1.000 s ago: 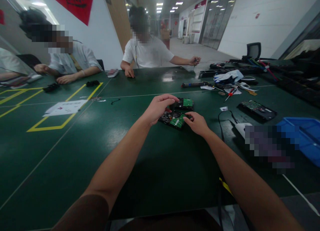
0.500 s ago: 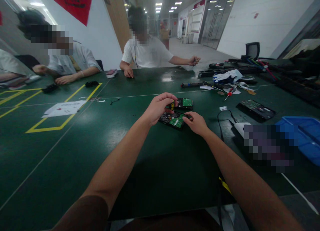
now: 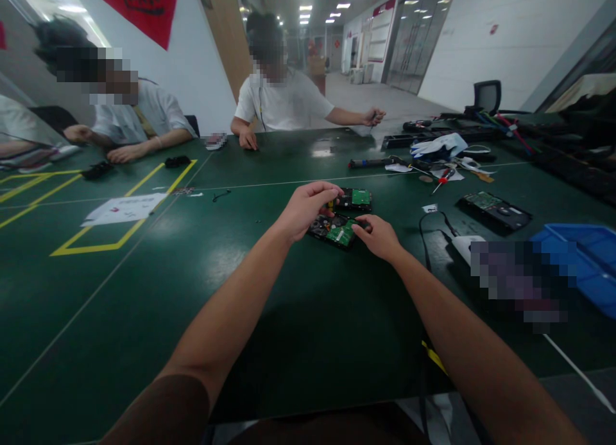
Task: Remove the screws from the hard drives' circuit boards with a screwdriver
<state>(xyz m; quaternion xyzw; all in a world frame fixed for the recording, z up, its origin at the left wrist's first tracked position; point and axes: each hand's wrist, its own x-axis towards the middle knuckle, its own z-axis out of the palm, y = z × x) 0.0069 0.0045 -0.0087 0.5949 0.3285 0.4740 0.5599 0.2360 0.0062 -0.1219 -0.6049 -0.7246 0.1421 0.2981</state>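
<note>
The near hard drive [image 3: 337, 232] is gripped at its right edge by the right hand [image 3: 378, 237], fingers closed. Above it, a part-hidden yellow object [image 3: 330, 205] is pinched by the left hand [image 3: 308, 207]; beyond, a second drive [image 3: 359, 200] is seen.

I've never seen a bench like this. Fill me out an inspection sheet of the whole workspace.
Surface: green table, glossy, marked with yellow tape.
Job's things: near drive and far drive, both lying flat; a third drive lies apart at right.
Clutter: paper at left; gloves, red screwdriver and blue bin at right.
Hands: left hand at the near drive, holding something yellow and black, mostly hidden; right hand touching the near drive's right end.
Cables: black cable looping right of the hands; white cable at lower right; coloured wires farther back.
Surroundings: one person across the table, two more at left; chair; red banner.
</note>
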